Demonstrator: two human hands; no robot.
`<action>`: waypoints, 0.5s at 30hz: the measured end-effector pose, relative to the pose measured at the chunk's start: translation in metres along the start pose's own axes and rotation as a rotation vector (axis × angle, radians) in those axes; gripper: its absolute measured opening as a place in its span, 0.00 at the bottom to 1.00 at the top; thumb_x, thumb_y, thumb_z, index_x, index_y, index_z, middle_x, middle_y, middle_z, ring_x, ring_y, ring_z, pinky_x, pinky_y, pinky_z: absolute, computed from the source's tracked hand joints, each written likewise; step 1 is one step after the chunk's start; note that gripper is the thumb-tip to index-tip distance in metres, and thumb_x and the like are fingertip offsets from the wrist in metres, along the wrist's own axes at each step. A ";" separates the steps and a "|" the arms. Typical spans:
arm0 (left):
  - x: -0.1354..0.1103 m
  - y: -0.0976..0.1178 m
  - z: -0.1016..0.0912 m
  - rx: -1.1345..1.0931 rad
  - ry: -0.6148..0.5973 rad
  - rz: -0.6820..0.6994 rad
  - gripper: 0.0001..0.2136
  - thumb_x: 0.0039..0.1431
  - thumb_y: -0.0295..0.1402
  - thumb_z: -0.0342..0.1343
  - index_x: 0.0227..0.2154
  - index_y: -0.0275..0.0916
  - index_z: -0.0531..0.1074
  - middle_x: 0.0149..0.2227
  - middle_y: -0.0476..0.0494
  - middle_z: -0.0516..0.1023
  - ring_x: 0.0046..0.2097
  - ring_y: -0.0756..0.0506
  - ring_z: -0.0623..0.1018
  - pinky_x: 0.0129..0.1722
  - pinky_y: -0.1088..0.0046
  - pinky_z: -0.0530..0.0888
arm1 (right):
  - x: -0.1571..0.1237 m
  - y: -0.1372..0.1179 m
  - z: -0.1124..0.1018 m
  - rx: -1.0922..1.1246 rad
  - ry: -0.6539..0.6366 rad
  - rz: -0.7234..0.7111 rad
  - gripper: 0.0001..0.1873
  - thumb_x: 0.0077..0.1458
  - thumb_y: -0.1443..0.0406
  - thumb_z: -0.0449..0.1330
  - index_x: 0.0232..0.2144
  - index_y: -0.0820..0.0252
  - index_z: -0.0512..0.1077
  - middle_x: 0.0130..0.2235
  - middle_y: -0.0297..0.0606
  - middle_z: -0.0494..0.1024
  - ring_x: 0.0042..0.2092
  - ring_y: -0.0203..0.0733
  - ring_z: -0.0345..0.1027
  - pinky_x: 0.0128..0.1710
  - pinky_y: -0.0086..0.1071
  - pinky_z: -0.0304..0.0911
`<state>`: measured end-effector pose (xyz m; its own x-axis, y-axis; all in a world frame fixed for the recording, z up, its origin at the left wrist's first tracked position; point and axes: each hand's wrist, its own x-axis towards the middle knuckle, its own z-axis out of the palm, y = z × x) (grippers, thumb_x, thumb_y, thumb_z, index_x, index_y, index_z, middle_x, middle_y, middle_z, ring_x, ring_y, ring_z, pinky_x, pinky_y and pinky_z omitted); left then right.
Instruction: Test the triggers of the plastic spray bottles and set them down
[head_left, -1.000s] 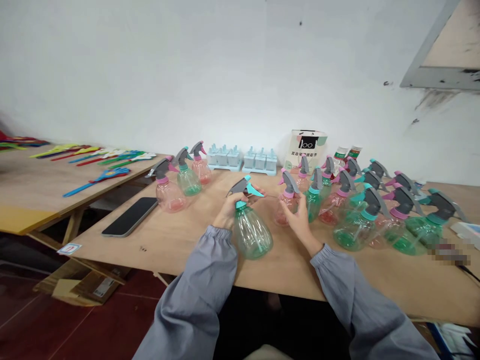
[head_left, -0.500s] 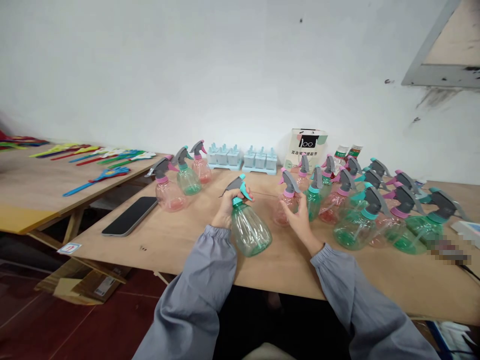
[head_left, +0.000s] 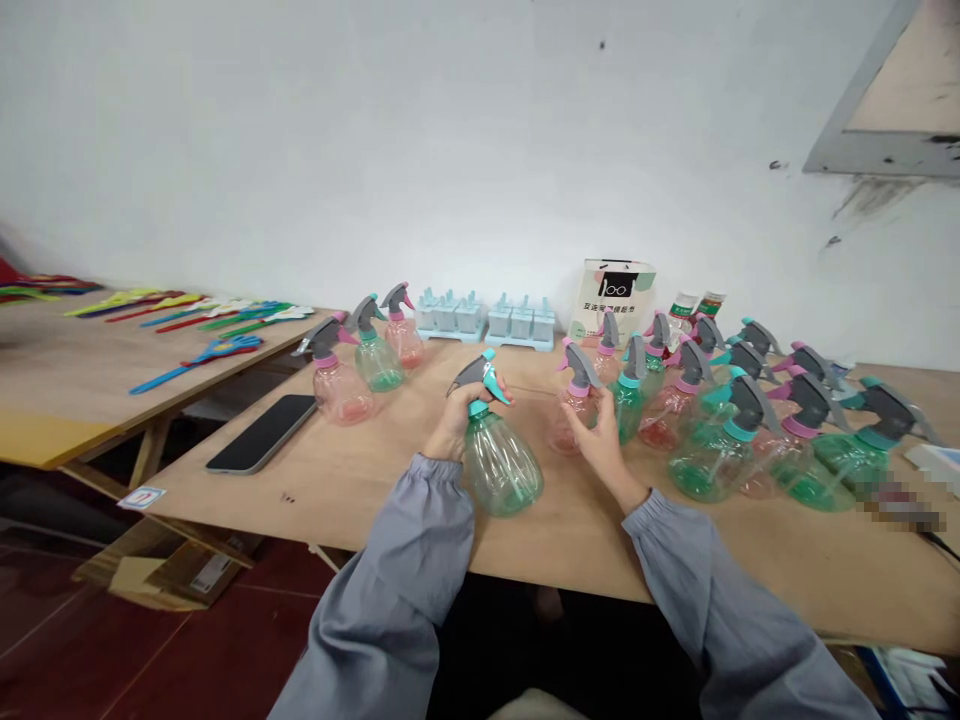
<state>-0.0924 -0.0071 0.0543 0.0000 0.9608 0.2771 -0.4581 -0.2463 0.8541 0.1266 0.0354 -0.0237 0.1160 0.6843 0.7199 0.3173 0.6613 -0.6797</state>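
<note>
My left hand (head_left: 452,420) is wrapped round the neck of a green spray bottle (head_left: 504,468) with a grey and turquoise trigger head. That bottle leans slightly, its base toward the right. Around the body of a pink spray bottle (head_left: 562,428) with a grey and pink head curl the fingers of my right hand (head_left: 598,435); this bottle stands upright on the table. Close by on the right, a green spray bottle (head_left: 628,405) and a pink one (head_left: 667,412) stand among several others. Three more, including a pink spray bottle (head_left: 341,390), are at the left.
A phone (head_left: 262,434) lies at the table's left. Along the wall stand light-blue popsicle moulds (head_left: 520,325) and a printed paper bag (head_left: 611,290). Colourful hand-shaped toys (head_left: 199,362) lie on another table (head_left: 67,370), across a gap. The wooden table's (head_left: 360,500) front edge is near me.
The green spray bottle in my left hand has turned slightly more upright. My right hand stays at the pink spray bottle.
</note>
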 end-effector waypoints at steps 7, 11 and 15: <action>-0.042 0.042 -0.039 0.376 0.170 0.157 0.18 0.49 0.39 0.68 0.43 0.40 0.82 0.44 0.43 0.85 0.52 0.39 0.82 0.60 0.61 0.74 | 0.000 0.006 0.001 0.011 0.006 -0.016 0.28 0.56 0.49 0.65 0.52 0.56 0.66 0.50 0.46 0.76 0.53 0.51 0.72 0.58 0.49 0.67; -0.070 0.085 -0.102 0.627 0.647 0.279 0.18 0.45 0.38 0.72 0.40 0.39 0.82 0.38 0.48 0.84 0.42 0.44 0.82 0.48 0.66 0.78 | 0.000 0.009 0.004 0.025 0.018 -0.017 0.30 0.55 0.49 0.65 0.54 0.57 0.66 0.51 0.47 0.76 0.54 0.51 0.72 0.58 0.49 0.67; -0.078 0.111 -0.161 0.694 0.968 0.335 0.12 0.43 0.31 0.71 0.33 0.34 0.80 0.25 0.55 0.77 0.30 0.51 0.74 0.34 0.74 0.74 | -0.001 0.012 0.005 0.030 0.020 -0.024 0.30 0.55 0.49 0.65 0.54 0.57 0.66 0.51 0.47 0.76 0.55 0.51 0.72 0.60 0.51 0.65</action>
<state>-0.2867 -0.0893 0.0568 -0.8188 0.4627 0.3398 0.2594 -0.2299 0.9380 0.1258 0.0440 -0.0328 0.1280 0.6620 0.7385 0.2915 0.6866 -0.6660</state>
